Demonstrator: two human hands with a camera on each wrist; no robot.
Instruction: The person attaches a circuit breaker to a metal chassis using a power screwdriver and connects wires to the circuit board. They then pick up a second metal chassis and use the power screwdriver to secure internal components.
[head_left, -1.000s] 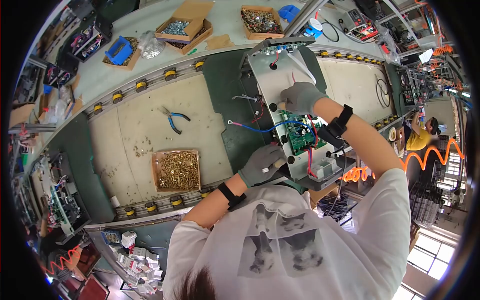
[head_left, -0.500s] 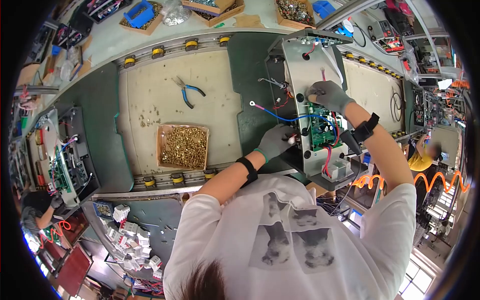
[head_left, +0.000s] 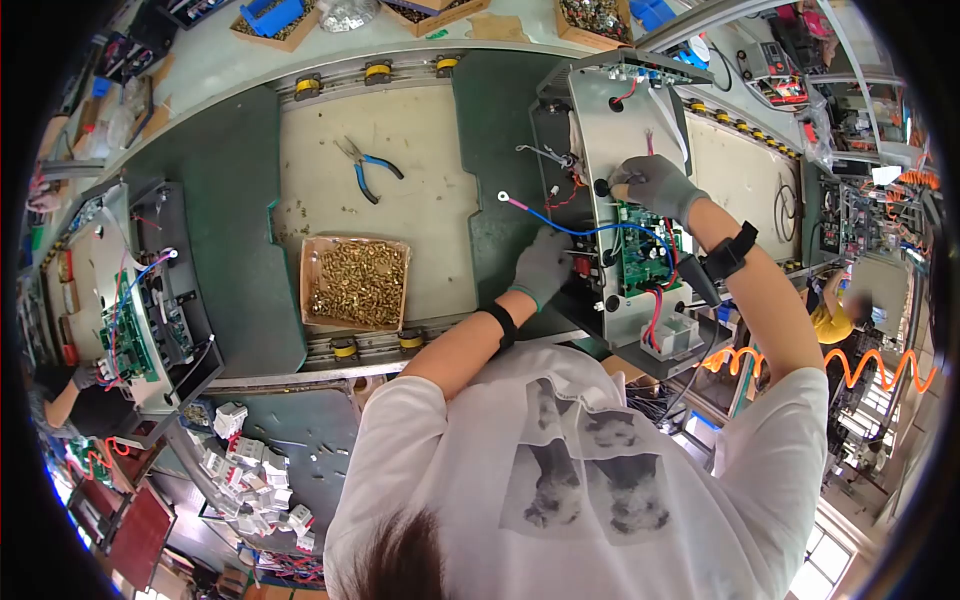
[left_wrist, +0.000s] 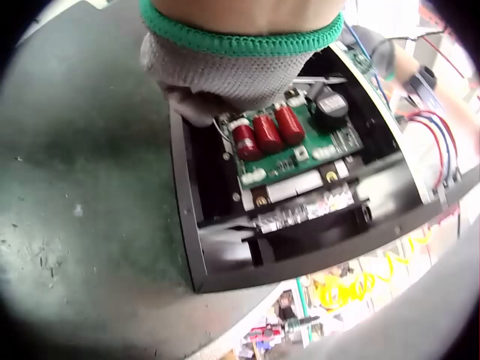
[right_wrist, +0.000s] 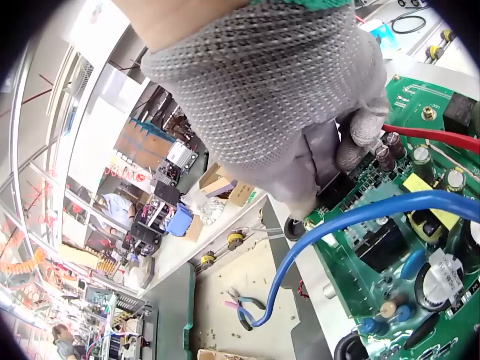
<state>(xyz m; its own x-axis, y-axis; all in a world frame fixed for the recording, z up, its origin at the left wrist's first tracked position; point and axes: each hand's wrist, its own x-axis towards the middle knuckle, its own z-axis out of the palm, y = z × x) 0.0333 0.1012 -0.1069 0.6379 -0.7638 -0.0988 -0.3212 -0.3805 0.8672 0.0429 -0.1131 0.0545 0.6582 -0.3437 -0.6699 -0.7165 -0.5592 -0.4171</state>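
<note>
My gloved left hand [head_left: 543,268] reaches over the near left side of a black metal chassis [left_wrist: 187,217]. In the left wrist view its fingertips are hidden inside, beside a board with red cylindrical parts [left_wrist: 268,133]. My gloved right hand [head_left: 657,187] lies at the upper end of the green circuit board [head_left: 640,255], mounted on a silver metal panel [head_left: 605,130]. Its fingers bend down at the board's edge in the right wrist view; I cannot tell what they grip. A blue wire [head_left: 570,228] with a ring terminal arches across the board, its free end sticking out left.
A box of brass fasteners [head_left: 356,283] and blue-handled pliers [head_left: 370,170] lie on the conveyor's pale surface. Another chassis [head_left: 160,300] sits on a green pallet [head_left: 235,225] at left, a person's hand beside it. White blocky parts [head_left: 248,475] are piled on the lower bench.
My left hand has moved up and in along the chassis side, and its fingertips have gone out of sight. My right hand has shifted to the board's edge. The left pallet has come closer.
</note>
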